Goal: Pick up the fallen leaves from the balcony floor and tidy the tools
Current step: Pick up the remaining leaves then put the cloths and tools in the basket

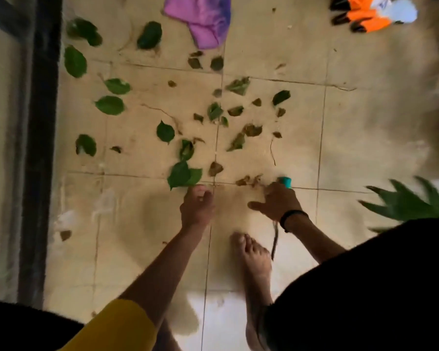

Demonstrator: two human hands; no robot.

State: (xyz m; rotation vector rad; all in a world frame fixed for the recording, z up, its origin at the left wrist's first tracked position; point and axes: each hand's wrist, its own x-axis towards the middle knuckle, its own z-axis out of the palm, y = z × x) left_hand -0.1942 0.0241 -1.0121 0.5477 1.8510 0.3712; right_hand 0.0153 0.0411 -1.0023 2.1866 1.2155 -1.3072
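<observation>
We reach left hand [197, 206], fingers curled empty | green leaf pair [184, 174] just ahead, touching fingertips | right hand [276, 202] grips teal-handled tool [285, 182]

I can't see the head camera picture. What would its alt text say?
A person bends over a tiled floor strewn with leaves; the left hand reaches a green leaf, and the right hand grips a teal-handled tool. A purple cloth lies farther off.

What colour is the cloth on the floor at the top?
Purple cloth, seen in the head view.
</observation>
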